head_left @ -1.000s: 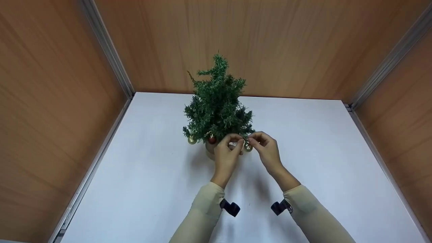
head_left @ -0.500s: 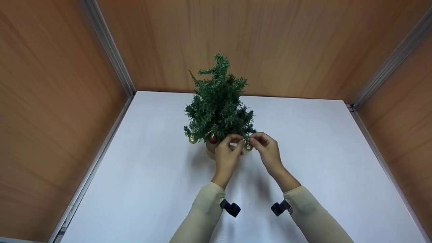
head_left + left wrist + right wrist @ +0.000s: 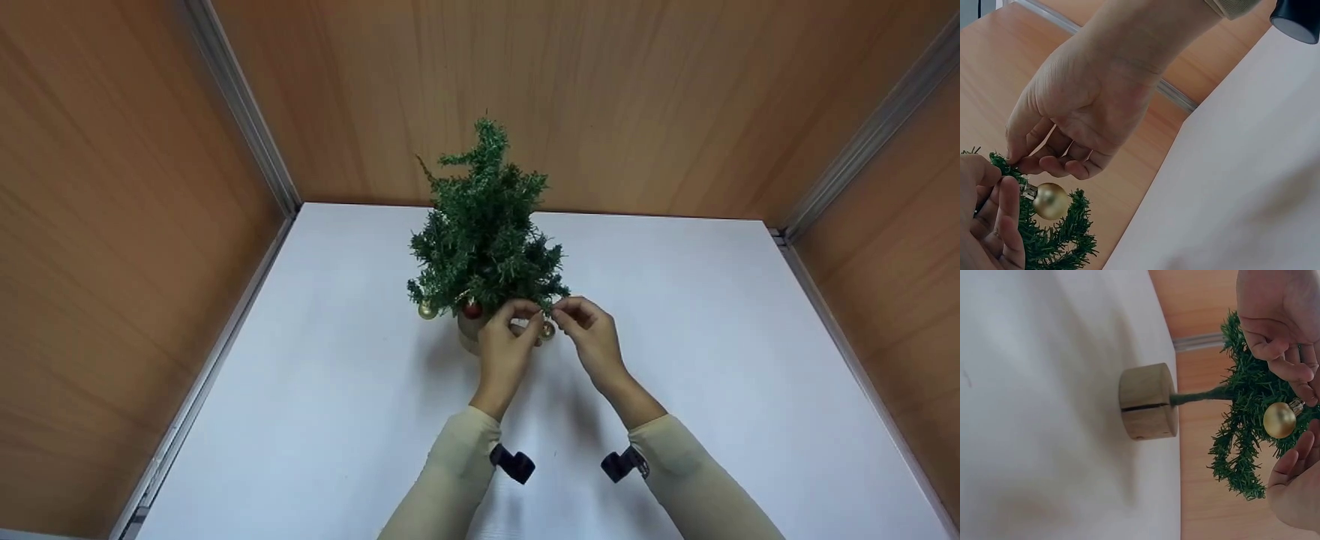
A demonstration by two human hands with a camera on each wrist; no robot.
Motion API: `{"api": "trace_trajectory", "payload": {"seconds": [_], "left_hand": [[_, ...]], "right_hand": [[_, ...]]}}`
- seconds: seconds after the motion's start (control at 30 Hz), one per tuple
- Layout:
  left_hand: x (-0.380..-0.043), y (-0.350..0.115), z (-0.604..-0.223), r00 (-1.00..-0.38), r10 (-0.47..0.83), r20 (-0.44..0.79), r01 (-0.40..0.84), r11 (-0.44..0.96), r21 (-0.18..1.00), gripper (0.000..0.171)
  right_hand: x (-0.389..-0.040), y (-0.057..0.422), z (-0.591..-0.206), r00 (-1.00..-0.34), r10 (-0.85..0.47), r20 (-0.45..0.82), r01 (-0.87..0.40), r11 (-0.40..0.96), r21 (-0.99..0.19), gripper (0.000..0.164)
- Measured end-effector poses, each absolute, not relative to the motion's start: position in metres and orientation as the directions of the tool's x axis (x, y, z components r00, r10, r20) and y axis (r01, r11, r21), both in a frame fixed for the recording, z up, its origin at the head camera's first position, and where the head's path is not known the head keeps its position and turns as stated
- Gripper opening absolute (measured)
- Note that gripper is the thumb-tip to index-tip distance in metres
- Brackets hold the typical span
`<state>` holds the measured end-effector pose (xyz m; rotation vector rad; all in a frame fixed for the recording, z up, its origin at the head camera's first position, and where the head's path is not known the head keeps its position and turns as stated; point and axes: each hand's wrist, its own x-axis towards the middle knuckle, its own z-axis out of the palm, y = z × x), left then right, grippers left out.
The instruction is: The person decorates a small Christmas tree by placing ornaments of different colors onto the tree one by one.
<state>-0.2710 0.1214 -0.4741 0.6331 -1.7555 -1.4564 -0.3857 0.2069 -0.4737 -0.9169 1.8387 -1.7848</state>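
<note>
A small artificial Christmas tree [image 3: 487, 225] stands upright in a round wooden base [image 3: 1148, 402]. At its front right branch, my left hand [image 3: 506, 349] pinches near the branch tip with thumb and fingers. From the other side my right hand [image 3: 592, 337] also pinches, its fingertips close to the left ones at the same green tip [image 3: 1000, 163]. A shiny gold bauble [image 3: 1279, 420] with a metal cap hangs just below both sets of fingertips; its loop is hidden, and I cannot tell whether either hand holds it.
A dark red bauble [image 3: 472, 309] and another gold bauble [image 3: 427, 310] hang on the lower front and left branches. The white table [image 3: 337, 420] is bounded by a wooden back panel [image 3: 637, 105] and side panels with metal corner strips.
The gold bauble at the fingertips has shifted slightly down and to the left. My right hand has moved a little with it; my left hand stays almost where it was.
</note>
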Motion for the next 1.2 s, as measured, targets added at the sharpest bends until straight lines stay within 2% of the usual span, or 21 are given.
{"api": "trace_trajectory", "payload": {"seconds": [1.2], "left_hand": [[-0.2648, 0.1183, -0.4825, -0.584, -0.78, 0.225, 0.061, 0.234, 0.97, 0.006]], "right_hand": [[-0.3844, 0.2133, -0.4776, -0.717, -0.686, 0.127, -0.159, -0.018, -0.987, 0.014]]}}
